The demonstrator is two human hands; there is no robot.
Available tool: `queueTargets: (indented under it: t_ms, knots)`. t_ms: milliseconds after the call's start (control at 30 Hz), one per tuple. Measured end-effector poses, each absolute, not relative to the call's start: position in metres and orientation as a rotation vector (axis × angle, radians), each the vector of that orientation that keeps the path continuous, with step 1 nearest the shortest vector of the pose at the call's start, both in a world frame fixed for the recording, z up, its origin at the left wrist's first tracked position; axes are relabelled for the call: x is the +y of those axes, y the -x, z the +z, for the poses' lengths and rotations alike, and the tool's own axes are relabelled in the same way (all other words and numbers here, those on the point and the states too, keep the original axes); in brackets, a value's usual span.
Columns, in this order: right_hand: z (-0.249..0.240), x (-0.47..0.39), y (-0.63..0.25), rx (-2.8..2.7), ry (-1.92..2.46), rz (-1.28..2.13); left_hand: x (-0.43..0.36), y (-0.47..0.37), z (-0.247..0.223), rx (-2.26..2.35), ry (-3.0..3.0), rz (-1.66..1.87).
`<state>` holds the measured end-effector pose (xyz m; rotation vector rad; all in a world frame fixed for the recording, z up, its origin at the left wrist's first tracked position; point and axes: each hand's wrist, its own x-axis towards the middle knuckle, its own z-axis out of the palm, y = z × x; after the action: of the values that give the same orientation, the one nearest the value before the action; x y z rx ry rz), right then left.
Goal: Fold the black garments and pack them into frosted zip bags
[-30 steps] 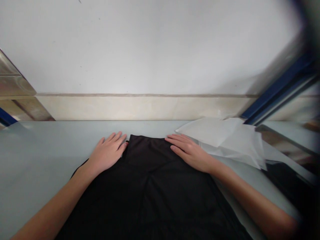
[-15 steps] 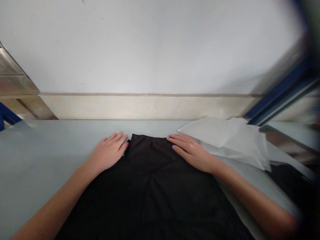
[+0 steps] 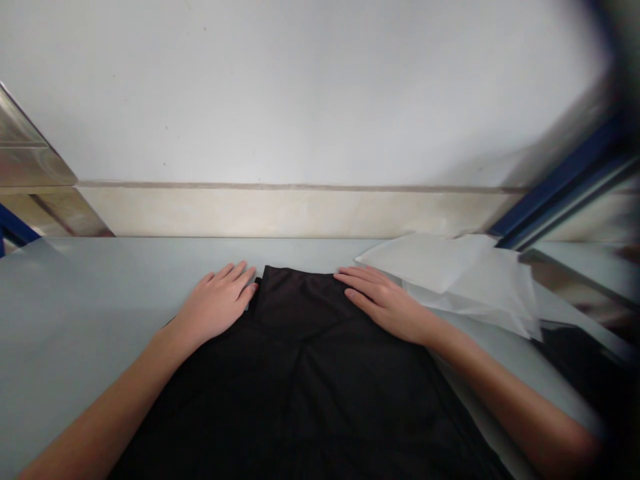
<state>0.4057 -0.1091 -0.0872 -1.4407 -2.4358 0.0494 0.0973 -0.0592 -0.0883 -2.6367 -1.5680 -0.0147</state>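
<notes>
A black garment (image 3: 310,380) with a wide waistband-like panel lies spread on the pale grey-blue table (image 3: 75,313), its narrow end toward the wall. My left hand (image 3: 215,303) rests flat at its upper left edge, fingers stretched out, thumb touching the dark cloth. At the upper right corner my right hand (image 3: 383,300) lies flat, fingertips on the garment's edge. Neither hand grips the cloth. The near part of the garment runs out of the bottom of the view.
Translucent white plastic bags (image 3: 450,273) lie right of my right hand. Beyond them are a dark item (image 3: 575,353) and a blue metal post (image 3: 555,180). A white wall (image 3: 300,93) rises behind the table. Shiny metal panels (image 3: 30,153) stand at the left.
Almost nothing differs. The view has shifted very slightly; both hands stay flat at the same places on the garment.
</notes>
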Motion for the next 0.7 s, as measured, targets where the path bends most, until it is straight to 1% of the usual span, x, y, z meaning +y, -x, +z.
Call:
queueTargets:
  t_ms: [700]
  knots:
    - [-0.0855, -0.1093, -0.4045, -2.446, 1.448, 0.043, -0.0576, -0.0962, -0.0924, -1.580, 2.632, -0.048]
